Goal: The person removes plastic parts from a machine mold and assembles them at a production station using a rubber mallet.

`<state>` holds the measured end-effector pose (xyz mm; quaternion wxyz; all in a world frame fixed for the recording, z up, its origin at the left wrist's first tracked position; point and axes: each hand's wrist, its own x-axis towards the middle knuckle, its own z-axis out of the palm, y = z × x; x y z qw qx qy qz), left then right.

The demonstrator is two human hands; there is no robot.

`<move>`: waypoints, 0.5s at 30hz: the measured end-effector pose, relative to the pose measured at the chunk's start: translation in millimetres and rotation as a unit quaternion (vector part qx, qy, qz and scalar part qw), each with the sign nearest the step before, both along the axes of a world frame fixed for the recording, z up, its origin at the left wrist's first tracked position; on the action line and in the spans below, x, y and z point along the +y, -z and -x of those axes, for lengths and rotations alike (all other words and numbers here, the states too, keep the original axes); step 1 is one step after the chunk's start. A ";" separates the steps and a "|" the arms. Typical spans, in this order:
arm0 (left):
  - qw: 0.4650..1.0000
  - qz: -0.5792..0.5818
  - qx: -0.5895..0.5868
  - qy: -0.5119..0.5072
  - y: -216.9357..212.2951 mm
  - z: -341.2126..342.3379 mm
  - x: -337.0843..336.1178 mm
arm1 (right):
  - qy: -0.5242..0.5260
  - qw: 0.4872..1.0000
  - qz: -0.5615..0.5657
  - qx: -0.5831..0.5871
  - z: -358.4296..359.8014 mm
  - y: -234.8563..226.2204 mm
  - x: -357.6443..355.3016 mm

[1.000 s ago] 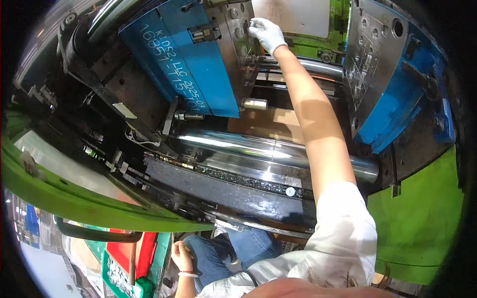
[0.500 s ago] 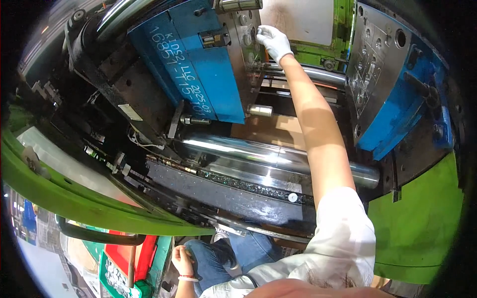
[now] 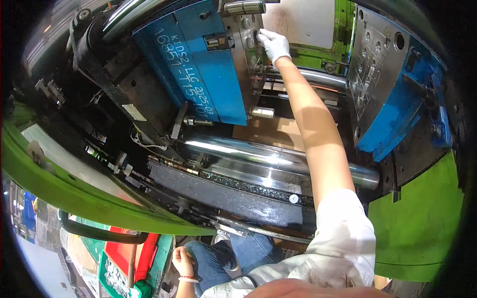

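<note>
- The left mould half (image 3: 198, 64) is a big block with a blue side plate bearing white handwriting and a grey steel face turned toward the gap; it sits upper centre, clamped in the green machine frame (image 3: 417, 218).
- The right mould half (image 3: 382, 84), also blue with a grey face full of round holes and cavities, stands well apart across the open gap.
- A thick polished tie bar (image 3: 278, 159) runs across below the gap, under the outstretched forearm; a second bar (image 3: 318, 77) crosses behind the wrist.
- A dark, oily bed (image 3: 233, 196) lies beneath the lower bar.
- The right hand (image 3: 273, 43), in a white glove, reaches up into the gap and presses on the grey face of the left mould half; fingers curl at the face, though whether they pinch anything cannot be told.
- The left hand (image 3: 183, 261) hangs bare near the knee, loosely curled, holding nothing visible, beside a red and green crate (image 3: 124, 263).
</note>
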<state>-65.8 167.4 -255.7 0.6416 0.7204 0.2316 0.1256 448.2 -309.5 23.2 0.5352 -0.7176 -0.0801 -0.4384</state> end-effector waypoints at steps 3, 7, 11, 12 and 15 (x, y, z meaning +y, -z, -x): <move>1.000 -0.003 0.002 -0.011 0.7 1.8 2.2 | 0.057 0.998 0.007 -0.015 2.9 2.4 17.4; 1.000 -0.015 -0.003 -0.012 1.0 4.7 1.2 | 0.081 0.996 -0.003 -0.026 7.7 3.8 26.4; 1.000 -0.012 -0.005 -0.013 -1.1 8.5 3.3 | 0.063 0.998 -0.002 -0.016 8.1 5.2 24.9; 1.000 -0.003 -0.007 -0.010 -2.0 8.4 2.8 | 0.055 0.998 -0.016 -0.017 3.1 7.0 22.9; 1.000 0.007 -0.005 -0.017 1.8 7.4 5.6 | 0.030 0.998 -0.025 -0.043 -7.5 13.8 18.4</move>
